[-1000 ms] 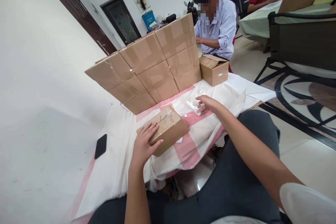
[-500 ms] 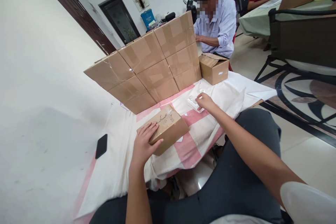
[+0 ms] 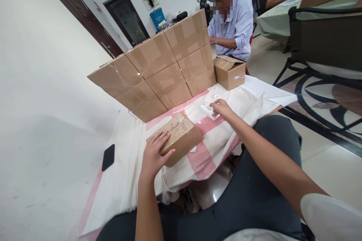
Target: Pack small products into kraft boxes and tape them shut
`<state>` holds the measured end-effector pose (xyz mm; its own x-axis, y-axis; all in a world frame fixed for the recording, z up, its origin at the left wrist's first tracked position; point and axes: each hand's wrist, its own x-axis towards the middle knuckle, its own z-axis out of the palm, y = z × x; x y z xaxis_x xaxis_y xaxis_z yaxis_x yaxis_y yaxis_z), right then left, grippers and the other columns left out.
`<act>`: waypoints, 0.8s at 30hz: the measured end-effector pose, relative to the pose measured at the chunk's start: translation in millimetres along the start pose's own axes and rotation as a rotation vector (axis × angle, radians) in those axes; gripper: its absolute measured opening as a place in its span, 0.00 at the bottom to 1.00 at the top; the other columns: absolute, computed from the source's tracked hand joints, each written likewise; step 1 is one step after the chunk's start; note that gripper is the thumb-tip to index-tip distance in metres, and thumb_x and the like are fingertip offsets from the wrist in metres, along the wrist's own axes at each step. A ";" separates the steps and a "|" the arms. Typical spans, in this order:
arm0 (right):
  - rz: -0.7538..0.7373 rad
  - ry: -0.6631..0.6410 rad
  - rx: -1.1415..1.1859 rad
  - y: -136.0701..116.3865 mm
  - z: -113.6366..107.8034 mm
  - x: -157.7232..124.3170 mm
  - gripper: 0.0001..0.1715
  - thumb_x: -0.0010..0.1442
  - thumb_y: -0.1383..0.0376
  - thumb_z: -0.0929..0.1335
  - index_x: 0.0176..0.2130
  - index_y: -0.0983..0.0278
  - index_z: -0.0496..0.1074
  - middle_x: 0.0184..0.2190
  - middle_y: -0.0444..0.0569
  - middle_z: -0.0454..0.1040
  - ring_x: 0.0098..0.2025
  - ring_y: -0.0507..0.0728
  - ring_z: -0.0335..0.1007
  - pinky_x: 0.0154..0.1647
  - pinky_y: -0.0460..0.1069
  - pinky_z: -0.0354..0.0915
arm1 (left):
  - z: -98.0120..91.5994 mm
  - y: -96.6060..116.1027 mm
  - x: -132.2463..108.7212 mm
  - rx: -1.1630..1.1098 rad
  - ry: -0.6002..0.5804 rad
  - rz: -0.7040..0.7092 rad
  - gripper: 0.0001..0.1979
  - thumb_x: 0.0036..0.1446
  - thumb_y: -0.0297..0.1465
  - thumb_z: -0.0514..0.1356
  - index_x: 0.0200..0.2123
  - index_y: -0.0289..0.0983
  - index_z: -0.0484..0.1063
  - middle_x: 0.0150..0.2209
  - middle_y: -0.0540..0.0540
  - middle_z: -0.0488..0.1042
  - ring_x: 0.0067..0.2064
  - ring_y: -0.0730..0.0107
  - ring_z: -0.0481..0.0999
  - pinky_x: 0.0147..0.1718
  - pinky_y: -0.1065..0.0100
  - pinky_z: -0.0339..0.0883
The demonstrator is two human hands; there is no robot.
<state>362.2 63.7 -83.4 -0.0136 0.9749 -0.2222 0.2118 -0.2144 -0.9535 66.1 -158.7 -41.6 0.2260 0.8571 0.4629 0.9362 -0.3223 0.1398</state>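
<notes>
A closed cardboard box [image 3: 183, 139] with dark handwriting and clear tape on top lies at an angle in front of me. My left hand [image 3: 157, 150] rests on its left end, fingers stretched over the top and thumb against the near side. To the right, my right hand [image 3: 222, 109] is closed in a pinch at the right end of a small flat white object [image 3: 206, 109]. Its kind is unclear, and the fingertips hide what they hold. Between the box and this object lies a small white scrap [image 3: 199, 122].
A wall of stacked, taped cartons [image 3: 169, 71] stands behind the box. Right of it is a carton with loose flaps [image 3: 229, 75]. A black phone [image 3: 108, 157] lies at the left on the checked cloth [image 3: 203, 160]. A person [image 3: 234, 22] sits beyond the stack.
The white object shows a little more from under my right hand, which has shifted slightly. My left hand and the box stay put; the view has moved a little.
</notes>
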 end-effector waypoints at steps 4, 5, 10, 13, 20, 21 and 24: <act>-0.023 0.077 -0.033 5.0 2.7 6.1 0.12 0.53 0.63 0.72 0.35 0.62 0.66 0.24 0.44 0.72 0.23 0.55 0.74 0.25 0.47 0.63 | 0.6 -1.3 -0.6 0.002 -0.002 0.003 0.27 0.59 0.40 0.65 0.61 0.46 0.68 0.61 0.44 0.73 0.64 0.50 0.68 0.62 0.45 0.63; -0.031 0.101 -0.045 6.1 3.3 7.9 0.12 0.52 0.62 0.72 0.35 0.62 0.66 0.23 0.44 0.72 0.24 0.56 0.73 0.26 0.47 0.63 | 0.8 -1.6 -0.7 0.002 0.000 0.006 0.27 0.59 0.40 0.65 0.61 0.46 0.68 0.61 0.44 0.73 0.64 0.50 0.68 0.62 0.45 0.63; -0.064 0.132 -0.102 5.8 0.6 12.8 0.09 0.55 0.60 0.69 0.35 0.62 0.68 0.21 0.44 0.71 0.27 0.55 0.72 0.28 0.46 0.62 | 2.3 -3.3 -1.8 -0.001 0.016 0.023 0.27 0.59 0.39 0.66 0.61 0.45 0.68 0.60 0.44 0.73 0.64 0.50 0.69 0.62 0.45 0.64; -0.050 0.041 -0.152 3.0 -7.8 14.2 0.10 0.54 0.61 0.71 0.33 0.63 0.68 0.18 0.44 0.71 0.24 0.55 0.71 0.26 0.46 0.61 | 3.3 -4.5 -2.3 -0.002 0.018 0.026 0.27 0.59 0.39 0.66 0.61 0.45 0.68 0.60 0.44 0.73 0.64 0.49 0.69 0.61 0.44 0.64; 0.024 -0.079 -0.195 3.8 -21.9 20.1 0.13 0.51 0.66 0.75 0.31 0.64 0.68 0.13 0.42 0.66 0.19 0.56 0.69 0.20 0.46 0.63 | 3.7 -5.5 -2.0 0.011 0.029 0.046 0.27 0.59 0.38 0.66 0.61 0.45 0.68 0.60 0.43 0.74 0.63 0.49 0.69 0.61 0.44 0.65; 0.029 -0.084 -0.185 4.4 -21.3 21.0 0.13 0.51 0.66 0.76 0.31 0.64 0.68 0.13 0.42 0.66 0.19 0.56 0.69 0.20 0.46 0.64 | 3.8 -5.6 -2.0 0.012 0.028 0.048 0.27 0.59 0.38 0.66 0.61 0.44 0.68 0.60 0.43 0.73 0.63 0.49 0.70 0.60 0.44 0.65; 0.028 -0.073 -0.153 6.0 -18.8 22.9 0.15 0.50 0.68 0.77 0.32 0.64 0.67 0.13 0.40 0.66 0.19 0.54 0.68 0.20 0.45 0.65 | 4.4 -5.9 -2.1 0.014 0.030 0.051 0.27 0.59 0.38 0.66 0.61 0.44 0.68 0.60 0.43 0.73 0.63 0.49 0.70 0.60 0.43 0.65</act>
<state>381.5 85.9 -90.4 -0.0754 0.9604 -0.2682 0.3590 -0.2248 -0.9059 61.2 -156.9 -47.2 0.2654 0.8273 0.4952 0.9275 -0.3593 0.1031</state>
